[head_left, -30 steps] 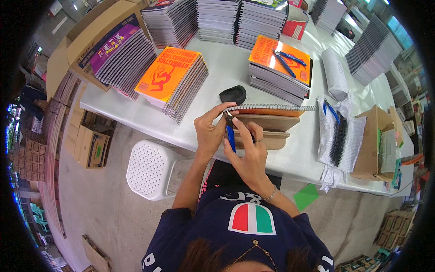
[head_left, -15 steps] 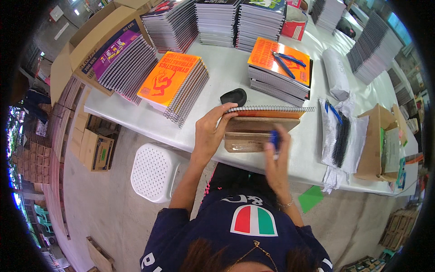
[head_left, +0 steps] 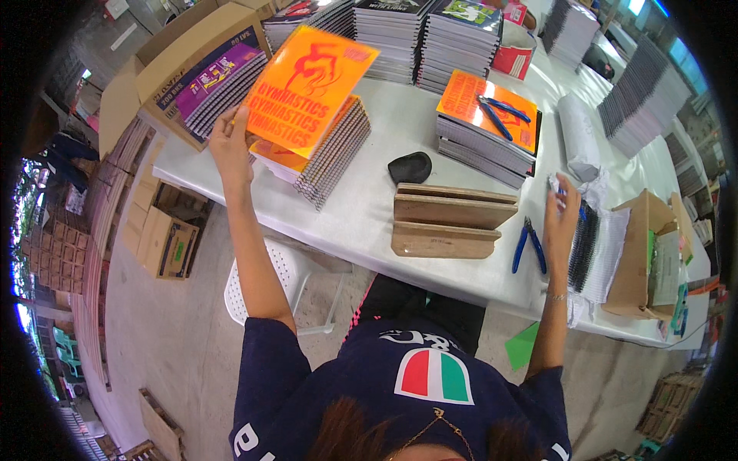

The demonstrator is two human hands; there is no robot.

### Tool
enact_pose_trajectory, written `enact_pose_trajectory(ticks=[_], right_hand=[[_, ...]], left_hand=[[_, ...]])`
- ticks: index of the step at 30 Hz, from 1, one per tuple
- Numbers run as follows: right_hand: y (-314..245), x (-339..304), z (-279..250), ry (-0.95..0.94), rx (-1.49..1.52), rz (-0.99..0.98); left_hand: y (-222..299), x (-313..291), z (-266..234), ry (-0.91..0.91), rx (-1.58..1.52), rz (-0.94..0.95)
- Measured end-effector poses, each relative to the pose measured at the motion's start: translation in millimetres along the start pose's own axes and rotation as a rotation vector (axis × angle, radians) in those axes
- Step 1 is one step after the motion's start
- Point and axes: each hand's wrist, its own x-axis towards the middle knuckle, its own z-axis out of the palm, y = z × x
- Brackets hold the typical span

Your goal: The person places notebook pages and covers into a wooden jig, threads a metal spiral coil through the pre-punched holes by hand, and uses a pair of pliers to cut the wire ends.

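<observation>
My left hand grips the lower left edge of an orange notebook. It is tilted above a stack of orange spiral-bound notebooks, partly covering it. My right hand has curled fingers over a white wrapper with black binding coils. Whatever is in its fingers I cannot make out; a bit of blue shows beside them. Blue-handled pliers lie on the table, left of that hand. A slotted wooden stand stands between my hands with no notebook in it.
Behind the stand sits a black mouse-shaped object. Blue pliers rest on another orange notebook stack. Taller notebook stacks line the back. Cardboard boxes stand left and right. A white stool is below the table edge.
The orange notebook has left the wooden stand and moved left over the stack in my left hand. My right hand has moved right to the coils; pliers now lie beside the stand.
</observation>
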Motion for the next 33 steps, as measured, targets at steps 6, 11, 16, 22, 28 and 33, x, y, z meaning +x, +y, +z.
enact_pose_trajectory(ticks=[6,11,16,22,28,33], right_hand=[[18.4,75.4,15.5,-0.062,0.142,0.09],[27.3,114.4,30.2,-0.188,0.219,0.297],[44.6,130.4,46.5,-0.29,0.248,0.377],[46.8,129.6,53.3,-0.312,0.506,0.472],[52.0,138.5,34.7,-0.401,0.468,0.465],[45.2,140.1,40.6,-0.358,0.388,0.436]], left_hand=[[-53.8,16.0,-41.1,0.024,0.1,-0.13],[-63.7,7.7,-43.9,0.0,0.26,-0.13],[-69.8,8.3,-54.3,0.007,0.524,-0.082],[-74.9,8.0,-57.2,-0.018,0.471,-0.121],[-60.4,-0.7,-42.5,-0.074,0.409,-0.123],[-67.3,2.4,-49.5,-0.058,0.434,-0.119]])
